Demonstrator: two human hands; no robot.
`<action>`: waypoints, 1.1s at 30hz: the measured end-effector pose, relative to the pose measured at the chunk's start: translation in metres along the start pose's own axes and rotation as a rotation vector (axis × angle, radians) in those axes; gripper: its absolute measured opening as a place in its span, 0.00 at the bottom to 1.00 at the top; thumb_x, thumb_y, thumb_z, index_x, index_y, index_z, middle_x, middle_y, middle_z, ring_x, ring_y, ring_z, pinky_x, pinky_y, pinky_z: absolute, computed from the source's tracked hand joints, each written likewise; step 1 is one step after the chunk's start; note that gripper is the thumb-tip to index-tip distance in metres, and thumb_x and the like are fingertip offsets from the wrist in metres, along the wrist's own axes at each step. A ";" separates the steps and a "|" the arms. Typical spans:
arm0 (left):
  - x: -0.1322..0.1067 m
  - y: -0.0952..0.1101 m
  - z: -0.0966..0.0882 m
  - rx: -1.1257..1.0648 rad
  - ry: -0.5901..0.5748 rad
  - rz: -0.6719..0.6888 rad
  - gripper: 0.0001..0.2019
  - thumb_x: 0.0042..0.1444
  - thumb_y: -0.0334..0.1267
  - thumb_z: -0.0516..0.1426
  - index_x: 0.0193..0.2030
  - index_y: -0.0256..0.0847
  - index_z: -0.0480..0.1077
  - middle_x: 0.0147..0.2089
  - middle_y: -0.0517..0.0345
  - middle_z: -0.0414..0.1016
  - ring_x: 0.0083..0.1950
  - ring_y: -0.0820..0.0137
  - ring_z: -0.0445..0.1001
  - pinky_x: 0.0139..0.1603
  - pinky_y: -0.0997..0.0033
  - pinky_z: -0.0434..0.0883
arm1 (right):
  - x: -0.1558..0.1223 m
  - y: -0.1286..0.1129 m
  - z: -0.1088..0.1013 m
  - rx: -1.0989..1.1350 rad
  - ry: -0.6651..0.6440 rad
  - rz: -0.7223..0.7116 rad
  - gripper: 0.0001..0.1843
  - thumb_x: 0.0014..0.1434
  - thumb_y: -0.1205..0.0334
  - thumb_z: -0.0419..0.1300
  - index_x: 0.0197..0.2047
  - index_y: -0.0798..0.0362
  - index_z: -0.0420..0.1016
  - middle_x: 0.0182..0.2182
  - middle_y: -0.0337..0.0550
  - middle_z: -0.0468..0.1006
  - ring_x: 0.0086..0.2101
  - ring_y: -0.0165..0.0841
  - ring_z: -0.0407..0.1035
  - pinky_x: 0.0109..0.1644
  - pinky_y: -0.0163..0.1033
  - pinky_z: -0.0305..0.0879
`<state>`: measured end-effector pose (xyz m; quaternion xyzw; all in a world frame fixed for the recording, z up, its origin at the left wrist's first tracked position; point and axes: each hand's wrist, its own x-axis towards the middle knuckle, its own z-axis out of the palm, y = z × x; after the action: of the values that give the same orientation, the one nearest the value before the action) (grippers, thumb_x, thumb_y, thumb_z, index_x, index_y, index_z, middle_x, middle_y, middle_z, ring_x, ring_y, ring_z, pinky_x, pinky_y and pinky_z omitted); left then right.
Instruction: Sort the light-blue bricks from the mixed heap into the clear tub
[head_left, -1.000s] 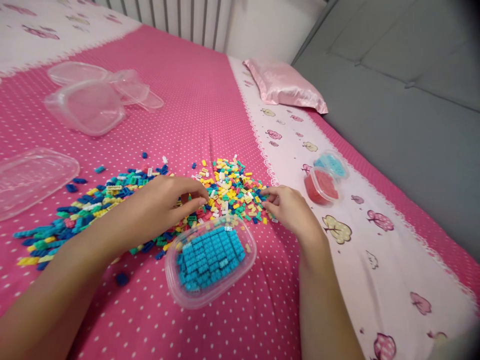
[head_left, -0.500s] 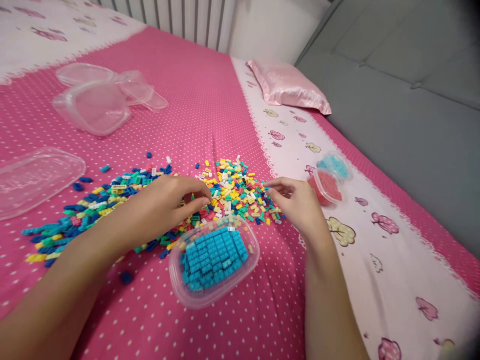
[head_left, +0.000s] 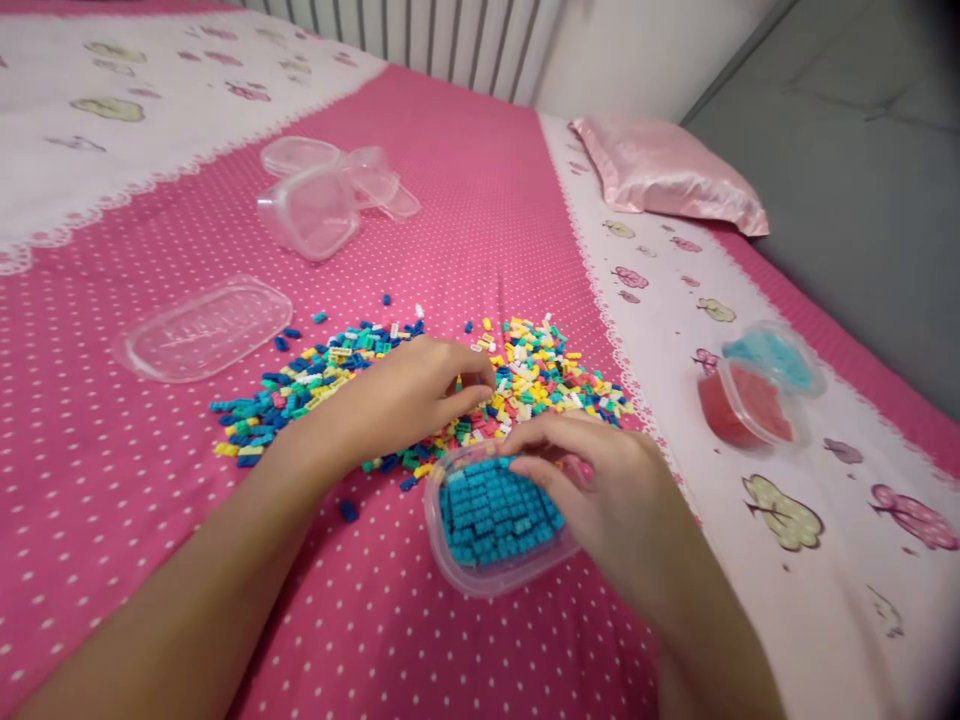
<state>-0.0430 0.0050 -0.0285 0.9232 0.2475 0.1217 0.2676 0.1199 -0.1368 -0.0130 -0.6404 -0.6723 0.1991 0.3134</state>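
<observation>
My left hand (head_left: 439, 392) hovers over the heap of small building bricks (head_left: 536, 370), its thumb and forefinger closed close together; whatever is between them is too small to make out. My right hand (head_left: 607, 475) is above the right side of a clear plastic container (head_left: 469, 582). Its thumb and forefinger nearly meet over the far rim, and I cannot see what they pinch. Inside the container, blue bricks (head_left: 487, 510) lie packed in tight rows. The hand hides the container's right end.
A clear lid (head_left: 206, 330) lies left of the heap. Farther back are empty clear containers (head_left: 315, 215). To the right stand a tub of red bricks (head_left: 739, 405) and a tub of blue ones (head_left: 772, 355). A pink pillow (head_left: 667, 175) rests by the grey headboard (head_left: 855, 150).
My right hand has moved from the right edge of the heap to above the container of blue bricks. My left hand stays at the heap. The view has shifted left.
</observation>
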 end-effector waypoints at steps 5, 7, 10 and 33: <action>-0.001 0.000 0.001 0.006 0.016 0.010 0.12 0.66 0.39 0.53 0.43 0.40 0.78 0.39 0.58 0.80 0.35 0.74 0.73 0.36 0.72 0.60 | -0.006 0.004 0.008 -0.189 0.038 -0.091 0.08 0.58 0.72 0.64 0.33 0.47 0.78 0.34 0.35 0.81 0.38 0.35 0.73 0.42 0.41 0.65; -0.001 -0.001 0.001 0.013 0.017 0.006 0.12 0.66 0.40 0.53 0.43 0.40 0.78 0.39 0.58 0.80 0.36 0.73 0.73 0.37 0.72 0.60 | -0.008 0.005 0.009 -0.247 0.026 -0.071 0.08 0.57 0.72 0.65 0.34 0.47 0.78 0.33 0.34 0.82 0.36 0.36 0.73 0.42 0.43 0.64; -0.001 -0.001 0.002 0.006 0.019 0.008 0.12 0.66 0.40 0.53 0.44 0.41 0.77 0.39 0.58 0.80 0.37 0.72 0.73 0.37 0.72 0.61 | -0.010 0.005 0.011 -0.318 0.016 -0.053 0.08 0.56 0.71 0.67 0.33 0.46 0.78 0.32 0.34 0.82 0.34 0.37 0.72 0.43 0.46 0.61; -0.001 0.000 0.001 0.002 0.011 -0.002 0.11 0.66 0.39 0.54 0.42 0.41 0.77 0.38 0.57 0.80 0.35 0.72 0.72 0.36 0.73 0.59 | -0.009 0.000 0.021 -0.364 -0.004 -0.054 0.11 0.54 0.71 0.70 0.32 0.47 0.74 0.31 0.30 0.80 0.34 0.36 0.71 0.44 0.45 0.53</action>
<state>-0.0433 0.0039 -0.0295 0.9226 0.2499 0.1260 0.2653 0.1052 -0.1431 -0.0296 -0.6677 -0.7150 0.0669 0.1963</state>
